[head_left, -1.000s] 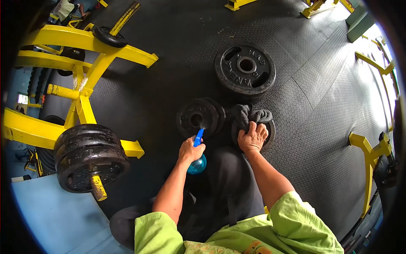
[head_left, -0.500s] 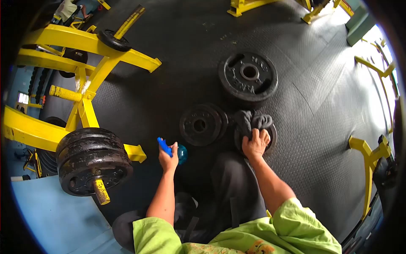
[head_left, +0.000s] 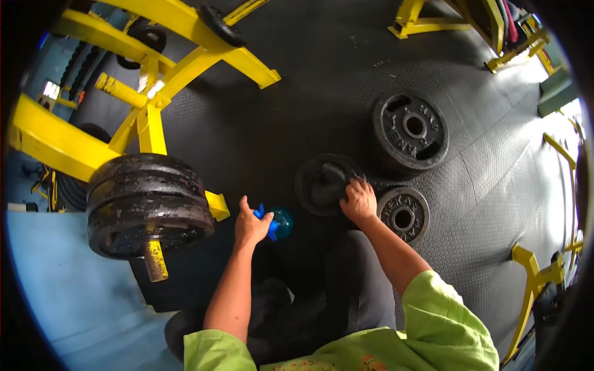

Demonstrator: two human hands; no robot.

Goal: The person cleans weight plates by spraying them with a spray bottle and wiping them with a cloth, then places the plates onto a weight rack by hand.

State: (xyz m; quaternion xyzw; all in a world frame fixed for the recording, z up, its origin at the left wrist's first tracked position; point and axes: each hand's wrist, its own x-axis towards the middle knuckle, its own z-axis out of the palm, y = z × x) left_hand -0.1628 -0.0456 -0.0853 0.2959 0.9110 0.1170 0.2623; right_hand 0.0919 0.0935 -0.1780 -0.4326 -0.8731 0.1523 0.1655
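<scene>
My left hand (head_left: pixel 252 226) is wrapped round the blue neck of a teal spray bottle (head_left: pixel 283 223), which is tilted on its side. Bunched dark cloth (head_left: pixel 331 179) lies over the middle of a black weight plate (head_left: pixel 307 196), and my right hand (head_left: pixel 359 199) grips its right edge. Just right of that hand, a smaller plate (head_left: pixel 403 215) lies flat with its centre hole showing. Behind it sits a large black plate (head_left: pixel 410 133), raised above the floor on what looks like another plate.
A yellow rack (head_left: pixel 179 68) fills the left side, with several black plates (head_left: pixel 148 204) on its lower peg. Yellow frames stand at the back (head_left: pixel 433 25) and at the right edge (head_left: pixel 529 290). A pale blue surface (head_left: pixel 68 272) is at lower left.
My right hand and the cloth have moved left from the small plate onto the middle plate. My left hand has drawn the bottle away from the plates and turned it. The view has shifted left.
</scene>
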